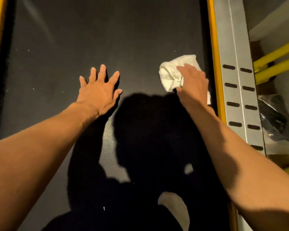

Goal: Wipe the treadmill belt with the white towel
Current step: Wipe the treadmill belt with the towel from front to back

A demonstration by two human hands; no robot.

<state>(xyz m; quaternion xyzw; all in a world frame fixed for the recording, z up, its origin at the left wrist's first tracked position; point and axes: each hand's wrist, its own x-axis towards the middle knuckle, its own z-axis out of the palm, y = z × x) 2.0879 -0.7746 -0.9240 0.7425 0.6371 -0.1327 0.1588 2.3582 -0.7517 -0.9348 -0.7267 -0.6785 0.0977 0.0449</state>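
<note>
white towel sits bunched on the treadmill belt, right of centre in the frame, just beside the yellow edge strip. your right hand is on top of it, palm down. forefinger lies across the wad, thumb tucks in at its lower corner, and cloth bulges between them, so it reads as a grip and a press at once. the other fingers are hidden behind the hand. a flap of towel pokes out on the right of the wrist.

your left hand is flat on the belt at centre frame, fingers spread wide, holding nothing, well apart from the towel. looks like a brace.

step judged: mid-wipe, working the right side of the belt. pale specks show on the left part of the belt, so that side probably needs passes. the next move calls for dragging the towel leftward across the belt with steady downward pressure, and the left hand sits in that path so it has to shift.

outward: silver slotted side rail right of the strip, yellow bars at far right, your shadow over the lower centre.
</note>
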